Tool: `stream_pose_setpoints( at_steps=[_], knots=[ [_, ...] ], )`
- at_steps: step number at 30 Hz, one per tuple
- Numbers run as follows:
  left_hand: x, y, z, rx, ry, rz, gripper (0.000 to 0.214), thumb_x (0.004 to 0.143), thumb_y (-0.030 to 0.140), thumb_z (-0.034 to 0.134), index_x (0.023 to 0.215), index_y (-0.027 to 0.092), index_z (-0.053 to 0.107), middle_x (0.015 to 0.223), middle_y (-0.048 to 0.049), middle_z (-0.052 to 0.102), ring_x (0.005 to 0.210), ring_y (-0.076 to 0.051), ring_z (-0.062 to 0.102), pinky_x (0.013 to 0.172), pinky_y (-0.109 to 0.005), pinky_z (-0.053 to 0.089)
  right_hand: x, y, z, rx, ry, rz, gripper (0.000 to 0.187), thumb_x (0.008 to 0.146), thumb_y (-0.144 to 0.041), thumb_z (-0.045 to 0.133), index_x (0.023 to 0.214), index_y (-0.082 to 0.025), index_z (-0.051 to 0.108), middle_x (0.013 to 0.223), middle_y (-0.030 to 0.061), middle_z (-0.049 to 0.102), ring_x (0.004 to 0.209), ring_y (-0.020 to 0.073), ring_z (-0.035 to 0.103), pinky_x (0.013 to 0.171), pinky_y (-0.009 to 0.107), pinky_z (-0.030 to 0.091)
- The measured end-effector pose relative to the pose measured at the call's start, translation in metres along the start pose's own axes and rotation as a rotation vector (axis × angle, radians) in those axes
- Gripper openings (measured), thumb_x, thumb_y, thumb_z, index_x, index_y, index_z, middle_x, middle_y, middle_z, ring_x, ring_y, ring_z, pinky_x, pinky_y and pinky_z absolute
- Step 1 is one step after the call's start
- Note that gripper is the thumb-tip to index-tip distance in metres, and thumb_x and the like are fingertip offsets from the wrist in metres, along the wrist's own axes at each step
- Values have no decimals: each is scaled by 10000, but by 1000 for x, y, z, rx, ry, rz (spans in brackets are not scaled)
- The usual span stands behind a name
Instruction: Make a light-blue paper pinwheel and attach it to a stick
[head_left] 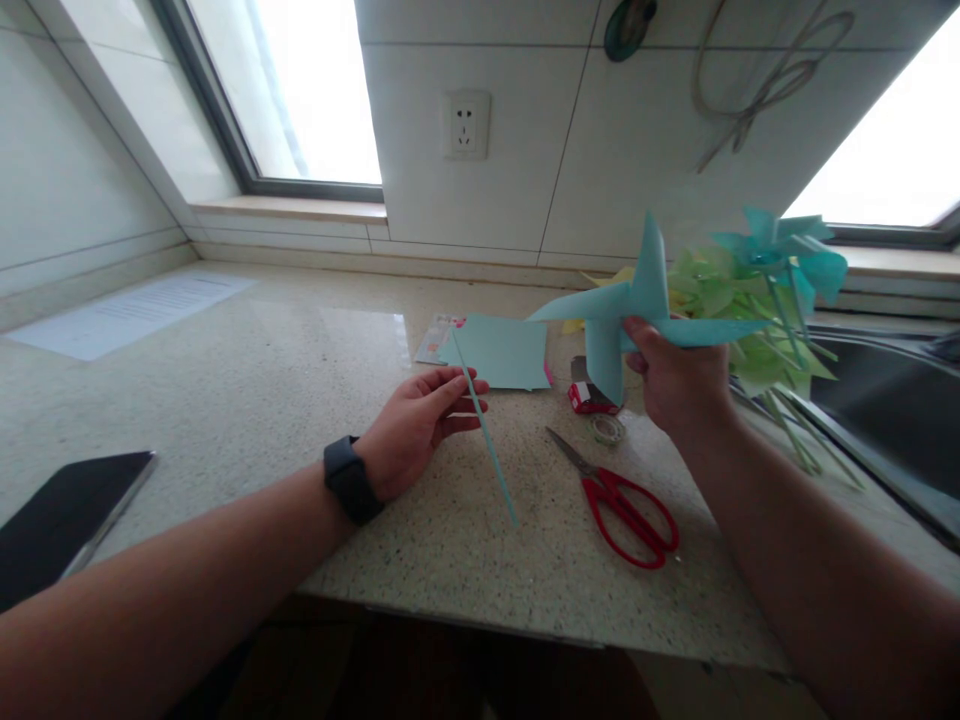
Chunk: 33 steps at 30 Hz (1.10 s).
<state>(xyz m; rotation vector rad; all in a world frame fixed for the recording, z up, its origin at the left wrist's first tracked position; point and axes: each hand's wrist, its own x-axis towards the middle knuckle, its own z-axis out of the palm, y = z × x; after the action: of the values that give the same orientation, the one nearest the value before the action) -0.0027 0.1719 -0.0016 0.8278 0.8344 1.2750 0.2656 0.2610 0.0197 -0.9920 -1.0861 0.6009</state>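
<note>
Between the thumb and fingers of my left hand (420, 425) is a thin light-blue stick (489, 450), slanting down to the right. My right hand (679, 375) pinches a light-blue paper pinwheel (645, 290) near its centre and holds it above the counter. Its curved blades spread to several sides. The stick and the pinwheel are apart. Below the pinwheel lie red-handled scissors (619, 505), blades pointing to the upper left. A roll of clear tape (607, 430) sits just above them, beside a small red box (589, 398) partly covered by a blade.
Light-blue paper sheets (502, 350) lie at mid-counter. Finished green, yellow and blue pinwheels (780, 270) are heaped at the right, by a dark sink (892, 410). A black tablet (75, 510) and a printed sheet (127, 310) lie at the left.
</note>
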Motion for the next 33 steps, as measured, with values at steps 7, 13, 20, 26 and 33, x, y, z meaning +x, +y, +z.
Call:
stream_pose_setpoints(
  at_steps=[7,13,20,26,33],
  knots=[
    [-2,1,4,159,37,-6,69,940,224,647,932,159,625,936,-46,728,731,-111,687,709,-249,585,-1,-2,0,35,-25,7,307,653,-243,828,568,-249,533,514,-63,473,419,90,391,322,230,320],
    [4,11,-4,533,9,-112,163,940,265,605,835,142,621,882,-83,732,650,-119,697,652,-261,594,0,0,-2,54,-51,4,338,668,-235,835,577,-253,509,501,-75,446,410,89,380,322,233,291],
    [4,26,-13,1143,-112,92,229,921,323,586,779,154,644,681,-69,683,561,-201,633,563,-354,535,1,0,-1,54,-59,1,310,677,-235,819,627,-246,513,507,-87,440,413,91,390,339,232,280],
    [-11,18,4,1454,-555,532,268,928,216,653,1187,271,696,1274,-49,677,1195,-247,573,1077,-438,407,0,0,-1,25,-59,1,295,689,-246,811,645,-249,520,506,-84,449,415,101,401,345,243,268],
    [-15,4,7,1668,-680,773,185,1028,239,530,1059,192,705,1061,-60,735,988,-243,654,936,-439,486,-2,1,-1,-3,-94,-5,264,721,-241,787,633,-244,537,524,-76,459,434,98,403,366,244,293]
  ],
)
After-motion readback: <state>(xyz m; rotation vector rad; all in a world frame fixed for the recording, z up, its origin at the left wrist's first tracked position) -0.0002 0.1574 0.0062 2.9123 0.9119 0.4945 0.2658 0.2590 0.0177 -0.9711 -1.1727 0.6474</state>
